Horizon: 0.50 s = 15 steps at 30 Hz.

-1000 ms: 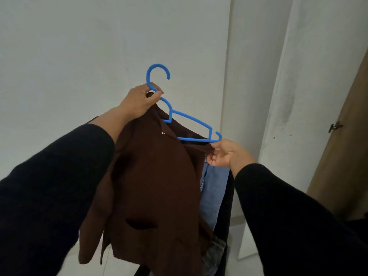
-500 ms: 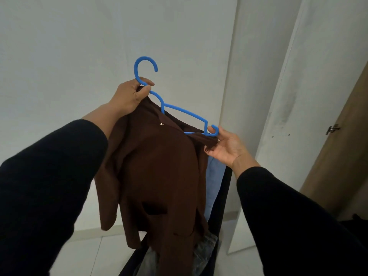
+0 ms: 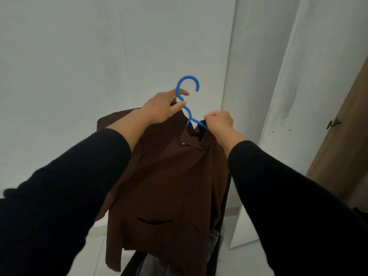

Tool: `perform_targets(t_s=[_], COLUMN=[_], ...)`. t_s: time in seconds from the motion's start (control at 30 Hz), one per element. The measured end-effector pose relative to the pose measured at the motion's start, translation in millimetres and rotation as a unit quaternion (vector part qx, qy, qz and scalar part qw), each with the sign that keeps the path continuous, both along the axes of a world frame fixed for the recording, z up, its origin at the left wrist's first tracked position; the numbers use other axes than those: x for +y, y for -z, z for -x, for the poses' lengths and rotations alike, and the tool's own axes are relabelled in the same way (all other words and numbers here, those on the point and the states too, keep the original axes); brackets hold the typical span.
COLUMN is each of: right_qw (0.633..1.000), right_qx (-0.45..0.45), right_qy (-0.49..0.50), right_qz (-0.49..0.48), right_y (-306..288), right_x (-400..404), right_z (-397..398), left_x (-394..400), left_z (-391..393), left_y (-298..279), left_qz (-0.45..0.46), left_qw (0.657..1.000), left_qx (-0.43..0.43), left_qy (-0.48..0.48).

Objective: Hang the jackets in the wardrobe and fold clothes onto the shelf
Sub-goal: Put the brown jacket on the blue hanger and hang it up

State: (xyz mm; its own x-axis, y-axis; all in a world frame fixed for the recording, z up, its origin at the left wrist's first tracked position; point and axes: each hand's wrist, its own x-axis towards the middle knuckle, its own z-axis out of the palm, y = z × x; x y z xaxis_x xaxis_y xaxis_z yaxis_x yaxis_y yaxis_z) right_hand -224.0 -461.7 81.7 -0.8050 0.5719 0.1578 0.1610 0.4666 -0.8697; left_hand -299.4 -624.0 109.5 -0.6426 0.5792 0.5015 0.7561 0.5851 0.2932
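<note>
So the brown jacket [image 3: 169, 176] was nearly on the blue hanger [image 3: 187, 108], held up btw both hands. Left hand [image 3: 161, 108] pinched the hanger neck; right hand [image 3: 219, 121] gripped the collar. Hanging in wardrobe, folding etc. remained.

We see a smooth blue plastic hanger [image 3: 187, 96] and a matt brown cloth jacket [image 3: 169, 186] with a slightly napped weave. Our sleeves [image 3: 59, 196] are matt black knit. The wall [image 3: 79, 56] looks matt painted, the door [image 3: 346, 136] wood-grained with a metal latch [image 3: 333, 123].
</note>
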Motion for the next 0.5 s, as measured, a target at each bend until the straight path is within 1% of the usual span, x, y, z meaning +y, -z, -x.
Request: perform_targets(t_s=[0.07,0.13,0.17,0.23,0.27,0.3,0.33,0.37,0.4,0.43,0.47,0.5], right_qw=[0.997,0.985,0.976,0.963,0.963,0.969,0.979,0.988,0.989,0.976,0.954,0.931], right_qx=[0.071,0.108,0.114,0.094,0.077,0.068,0.076,0.097,0.123,0.138,0.132,0.113], right_qy=[-0.034,-0.104,-0.136,-0.168,-0.165,-0.15,-0.127,-0.101,-0.069,-0.037,-0.004,0.025], right_qz=[0.016,0.085,0.125,0.187,0.197,0.185,0.142,0.067,-0.043,-0.163,-0.269,-0.345], right_y=[-15,-26,-32,-40,-43,-46,-46,-46,-45,-43,-41,-40], right_x=[-21,-36,-41,-44,-41,-37,-33,-28,-23,-19,-14,-10], right_z=[1,2,1,0,1,1,3,3,2,0,-1,-1], left_x=[15,26,29,25,19,13,5,-2,-8,-12,-15,-16], left_z=[-2,2,6,15,18,20,23,26,28,29,30,30], left_y=[-2,-5,-9,-18,-22,-26,-29,-31,-34,-36,-38,-40], left_qz=[0.011,-0.012,-0.034,-0.079,-0.098,-0.113,-0.126,-0.139,-0.151,-0.163,-0.173,-0.178], left_qw=[1.0,1.0,0.999,0.996,0.995,0.993,0.992,0.99,0.988,0.986,0.983,0.981], left_qx=[0.007,0.001,-0.001,-0.003,-0.007,-0.012,-0.017,-0.019,-0.022,-0.026,-0.034,-0.04], left_qy=[0.002,-0.008,-0.017,-0.028,-0.027,-0.021,-0.011,0.001,0.014,0.028,0.044,0.06])
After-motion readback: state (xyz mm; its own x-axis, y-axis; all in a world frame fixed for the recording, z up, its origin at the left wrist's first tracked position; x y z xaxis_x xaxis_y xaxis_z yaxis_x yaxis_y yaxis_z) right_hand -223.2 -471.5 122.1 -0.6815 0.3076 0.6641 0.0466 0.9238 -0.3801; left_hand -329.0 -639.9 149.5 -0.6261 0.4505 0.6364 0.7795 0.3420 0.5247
